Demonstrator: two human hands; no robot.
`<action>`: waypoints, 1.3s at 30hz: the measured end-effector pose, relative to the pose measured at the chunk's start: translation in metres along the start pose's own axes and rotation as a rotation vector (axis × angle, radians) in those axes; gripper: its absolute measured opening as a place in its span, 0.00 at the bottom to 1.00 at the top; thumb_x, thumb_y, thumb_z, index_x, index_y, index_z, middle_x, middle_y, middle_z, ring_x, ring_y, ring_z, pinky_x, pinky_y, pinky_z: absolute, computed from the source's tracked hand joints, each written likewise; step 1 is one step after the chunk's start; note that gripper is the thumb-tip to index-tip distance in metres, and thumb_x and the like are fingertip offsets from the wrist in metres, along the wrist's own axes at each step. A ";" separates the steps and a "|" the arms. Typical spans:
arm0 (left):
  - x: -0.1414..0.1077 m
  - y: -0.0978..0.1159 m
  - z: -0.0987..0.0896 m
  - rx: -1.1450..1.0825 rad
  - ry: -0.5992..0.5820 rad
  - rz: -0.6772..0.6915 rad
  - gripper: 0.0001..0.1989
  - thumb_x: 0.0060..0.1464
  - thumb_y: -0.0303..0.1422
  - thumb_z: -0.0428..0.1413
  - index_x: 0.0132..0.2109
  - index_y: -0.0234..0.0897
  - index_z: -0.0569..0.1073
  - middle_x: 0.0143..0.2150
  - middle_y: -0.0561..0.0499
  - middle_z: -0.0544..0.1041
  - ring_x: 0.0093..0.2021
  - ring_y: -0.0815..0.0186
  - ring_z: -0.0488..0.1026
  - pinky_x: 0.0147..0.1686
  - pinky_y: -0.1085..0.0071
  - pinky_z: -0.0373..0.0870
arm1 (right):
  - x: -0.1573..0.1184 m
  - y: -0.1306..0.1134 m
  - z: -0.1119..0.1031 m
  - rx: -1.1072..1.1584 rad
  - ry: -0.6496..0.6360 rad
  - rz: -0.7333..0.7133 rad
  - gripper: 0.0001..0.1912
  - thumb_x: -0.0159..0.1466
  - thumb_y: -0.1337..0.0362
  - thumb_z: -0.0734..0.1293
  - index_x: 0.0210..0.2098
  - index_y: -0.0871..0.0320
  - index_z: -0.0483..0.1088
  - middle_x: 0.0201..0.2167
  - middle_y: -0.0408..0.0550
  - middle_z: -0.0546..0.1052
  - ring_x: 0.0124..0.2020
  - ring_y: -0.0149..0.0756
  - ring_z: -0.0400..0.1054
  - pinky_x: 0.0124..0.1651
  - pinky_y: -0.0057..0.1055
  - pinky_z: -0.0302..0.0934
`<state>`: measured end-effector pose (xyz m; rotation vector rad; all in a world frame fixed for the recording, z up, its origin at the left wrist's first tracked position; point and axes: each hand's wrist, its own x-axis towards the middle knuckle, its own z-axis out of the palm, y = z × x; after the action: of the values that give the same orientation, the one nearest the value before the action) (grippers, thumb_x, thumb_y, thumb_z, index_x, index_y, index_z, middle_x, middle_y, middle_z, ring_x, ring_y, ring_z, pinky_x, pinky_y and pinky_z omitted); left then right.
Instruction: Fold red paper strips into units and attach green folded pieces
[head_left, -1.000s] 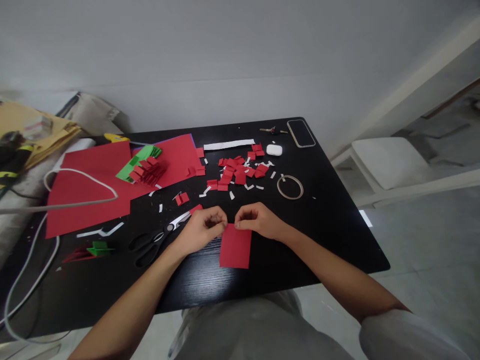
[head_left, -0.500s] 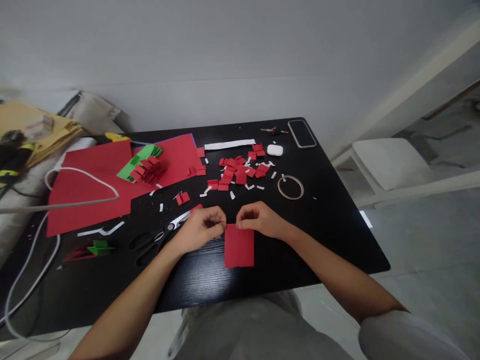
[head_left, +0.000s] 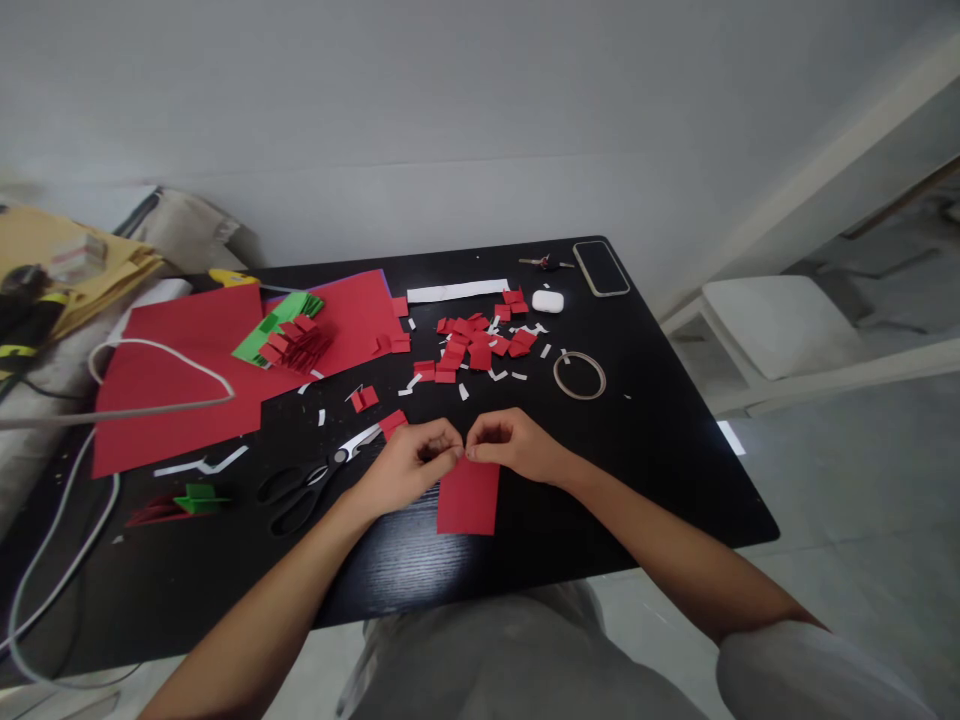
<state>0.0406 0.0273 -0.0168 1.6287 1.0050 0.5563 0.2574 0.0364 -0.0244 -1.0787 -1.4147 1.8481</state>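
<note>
A red paper piece (head_left: 468,500) lies near the front edge of the black table, below my two hands. My left hand (head_left: 418,460) pinches at the paper's top edge, its thumb and forefinger pressed together. Close against it, my right hand (head_left: 517,446) grips the same edge between thumb and finger. The fingertips of both hands nearly touch and cover the paper's upper part. Black-handled scissors (head_left: 306,490) lie left of my left hand, blades toward it. A small folded red paper (head_left: 393,424) rests just beyond my left hand.
Several small folded red papers (head_left: 480,352) and white scraps lie beyond my hands. Large red sheets (head_left: 180,360) and a green folded paper (head_left: 262,345) are at left. A tape ring (head_left: 580,376), a white case (head_left: 547,301) and a phone (head_left: 601,268) are at right.
My hands have drawn closer together at the paper's top edge. The red paper has shifted slightly left, and my left hand has moved a little to the right.
</note>
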 end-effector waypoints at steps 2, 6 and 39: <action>0.000 -0.001 0.000 0.000 -0.012 0.011 0.10 0.64 0.36 0.55 0.36 0.35 0.73 0.26 0.57 0.68 0.27 0.71 0.61 0.29 0.74 0.57 | 0.000 0.000 0.001 0.001 0.001 -0.003 0.06 0.56 0.62 0.74 0.29 0.59 0.77 0.26 0.41 0.76 0.29 0.30 0.66 0.36 0.29 0.58; 0.000 -0.002 -0.002 0.009 -0.011 0.015 0.10 0.64 0.36 0.55 0.36 0.35 0.73 0.27 0.56 0.69 0.28 0.70 0.62 0.30 0.73 0.58 | 0.000 -0.001 0.000 0.000 -0.006 0.010 0.06 0.56 0.63 0.74 0.30 0.59 0.77 0.26 0.41 0.76 0.29 0.30 0.66 0.36 0.29 0.58; 0.001 -0.001 -0.003 0.072 0.010 0.012 0.08 0.63 0.34 0.54 0.37 0.36 0.74 0.27 0.56 0.71 0.28 0.70 0.64 0.29 0.74 0.59 | 0.000 0.001 -0.003 0.008 0.012 0.034 0.08 0.55 0.61 0.76 0.29 0.58 0.78 0.25 0.40 0.76 0.28 0.30 0.66 0.35 0.29 0.60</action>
<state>0.0386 0.0295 -0.0170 1.6983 1.0333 0.5418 0.2596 0.0381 -0.0253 -1.1142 -1.3889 1.8669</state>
